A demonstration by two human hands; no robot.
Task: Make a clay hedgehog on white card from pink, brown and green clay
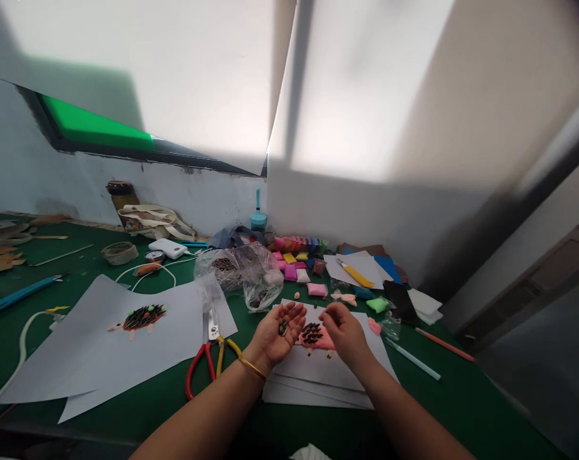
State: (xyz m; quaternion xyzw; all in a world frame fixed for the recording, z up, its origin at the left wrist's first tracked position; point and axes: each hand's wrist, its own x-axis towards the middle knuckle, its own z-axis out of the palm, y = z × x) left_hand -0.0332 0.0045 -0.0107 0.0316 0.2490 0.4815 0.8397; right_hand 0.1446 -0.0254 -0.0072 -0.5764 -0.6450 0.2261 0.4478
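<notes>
My left hand (278,333) lies palm up and cupped, with a few dark sunflower seeds (282,328) in it. Thumb and fingertips of my right hand (343,331) are pinched together just over the right side of a pink clay hedgehog shape (324,340); whatever they hold is too small to make out. Rows of dark seeds (311,333) stick in the left part of the pink clay, and small pale feet show below it. The shape lies on a stack of white paper (318,377), partly covered by my right hand.
Left of my hands, a finished-looking seed hedgehog (144,317) lies on white sheets (174,338). Red-handled scissors (208,358) are beside my left forearm. Behind are a plastic bag (241,271), clay packets (294,271) and a yellow cutter (355,273). A white pen (414,359) lies right.
</notes>
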